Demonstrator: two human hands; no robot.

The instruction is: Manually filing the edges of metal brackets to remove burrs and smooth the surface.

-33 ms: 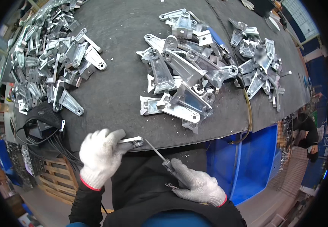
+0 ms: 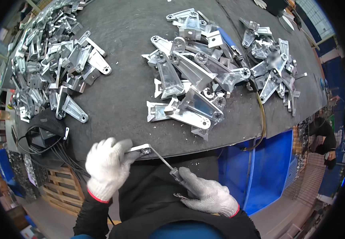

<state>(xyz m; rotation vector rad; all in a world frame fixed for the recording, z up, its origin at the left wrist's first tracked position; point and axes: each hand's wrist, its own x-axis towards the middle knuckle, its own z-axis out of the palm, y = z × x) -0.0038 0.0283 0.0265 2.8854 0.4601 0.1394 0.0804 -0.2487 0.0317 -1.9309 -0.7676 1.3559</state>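
Observation:
My left hand (image 2: 108, 167), in a white knit glove with a red cuff, is closed on a small metal bracket (image 2: 144, 151) at the table's near edge. The bracket's rounded end sticks out past my fingers; the glove hides the rest. My gloved right hand (image 2: 209, 194) grips the handle of a slim, file-like hand tool (image 2: 163, 161). Its thin metal shaft slants up to the left, and the tip meets the bracket's rounded end. Beyond my hands lies a heap of similar cast metal brackets (image 2: 190, 73) on the dark table (image 2: 120, 95).
More brackets form a large pile (image 2: 47, 67) at left and a smaller one (image 2: 270, 65) at right. A blue-handled tool (image 2: 229, 39) with a yellowish hose (image 2: 263, 121) lies between heaps. Black cables and a box (image 2: 45, 133) sit near left; a blue bin (image 2: 268, 171) stands below the edge.
My left hand and the bracket have shifted slightly to the right. The tool's tip, just apart from the bracket before, now touches its end. My right hand has hardly moved.

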